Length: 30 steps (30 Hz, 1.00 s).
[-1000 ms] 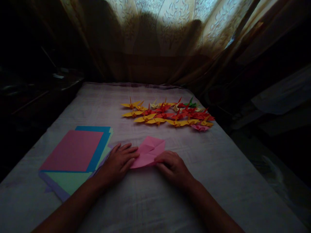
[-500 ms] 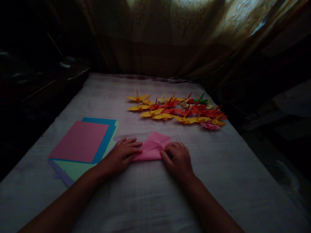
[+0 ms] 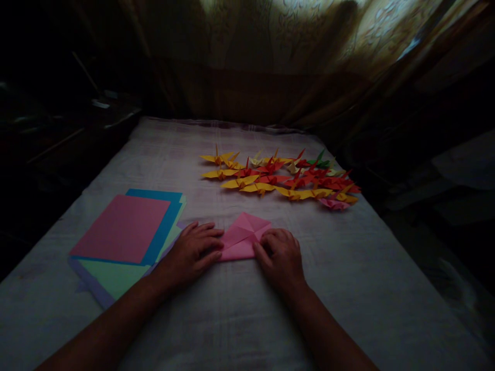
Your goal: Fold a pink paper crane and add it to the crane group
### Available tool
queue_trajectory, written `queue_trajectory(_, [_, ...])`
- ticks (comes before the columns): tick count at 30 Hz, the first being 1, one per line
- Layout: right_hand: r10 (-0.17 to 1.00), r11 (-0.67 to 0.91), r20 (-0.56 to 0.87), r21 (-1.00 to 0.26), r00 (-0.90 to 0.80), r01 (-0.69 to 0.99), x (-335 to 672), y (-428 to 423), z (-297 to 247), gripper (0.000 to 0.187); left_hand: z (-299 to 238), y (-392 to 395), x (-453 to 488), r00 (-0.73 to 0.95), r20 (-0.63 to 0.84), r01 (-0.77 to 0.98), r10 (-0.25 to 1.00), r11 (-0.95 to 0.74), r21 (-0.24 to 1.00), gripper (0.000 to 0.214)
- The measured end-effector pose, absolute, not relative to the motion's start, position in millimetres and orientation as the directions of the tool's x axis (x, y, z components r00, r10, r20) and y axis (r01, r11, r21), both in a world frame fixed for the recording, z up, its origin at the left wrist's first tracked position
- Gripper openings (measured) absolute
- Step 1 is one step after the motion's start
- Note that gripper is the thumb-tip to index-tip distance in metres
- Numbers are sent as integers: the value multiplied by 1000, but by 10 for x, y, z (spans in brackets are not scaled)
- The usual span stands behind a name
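A partly folded pink paper (image 3: 243, 237) lies on the pale cloth-covered table (image 3: 240, 314) between both hands. My left hand (image 3: 191, 252) lies flat with fingers stretched out, its fingertips pressing the paper's left edge. My right hand (image 3: 279, 255) rests on the paper's right side with fingers curled down, pressing a fold. To the left sits a stack of flat coloured sheets (image 3: 126, 232), pink on top over blue, green and lilac.
Several folded paper cranes (image 3: 278, 178) in yellow, red, orange, green and pink lie in rows further back on the right. A patterned curtain (image 3: 294, 51) hangs behind the table. The surroundings left and right are dark.
My right hand slid left along the pink paper and flattened its near-right part into a tighter fold. The left hand stayed on the left edge. The camera tilted down slightly.
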State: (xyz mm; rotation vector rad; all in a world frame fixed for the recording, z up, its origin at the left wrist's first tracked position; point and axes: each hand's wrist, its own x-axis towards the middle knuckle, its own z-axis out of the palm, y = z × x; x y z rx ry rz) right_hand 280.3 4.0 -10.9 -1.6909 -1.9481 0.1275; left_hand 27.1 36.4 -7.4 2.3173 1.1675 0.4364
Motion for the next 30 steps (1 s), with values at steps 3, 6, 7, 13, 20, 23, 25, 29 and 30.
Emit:
queue_trajectory(3, [943, 187, 331, -423, -41, 887, 2799, 41, -117, 22, -84, 358, 275, 578, 68, 658, 814, -513, 551, 20])
queue_trajectory(6, [945, 177, 325, -422, -34, 889, 2794, 41, -114, 22, -88, 356, 283, 573, 74, 661, 816, -514, 547, 19])
queue_trajectory(7, [945, 175, 325, -419, -33, 891, 2793, 42, -113, 23, -87, 355, 286, 572, 76, 661, 816, -515, 546, 19])
queue_trajectory(13, [925, 200, 378, -385, -44, 901, 2796, 46, -148, 11, -76, 347, 292, 580, 80, 666, 811, -528, 526, 23])
queue_trajectory(20, [900, 293, 409, -309, -152, 905, 2799, 52, -193, 20, -62, 361, 293, 586, 63, 671, 808, -528, 521, 24])
queue_trajectory(23, [910, 279, 390, -316, -145, 907, 2806, 56, -195, 18, -60, 364, 292, 589, 62, 669, 806, -530, 521, 24])
queue_trajectory(25, [918, 271, 371, -330, -140, 904, 2810, 59, -194, 18, -63, 363, 289, 588, 66, 669, 806, -531, 520, 24])
queue_trajectory(29, [932, 251, 341, -376, -118, 892, 2818, 67, -189, 17, -71, 359, 283, 590, 84, 663, 803, -542, 516, 24])
queue_trajectory(30, [934, 247, 339, -382, -113, 890, 2820, 71, -188, 17, -72, 359, 283, 590, 87, 664, 803, -543, 514, 24])
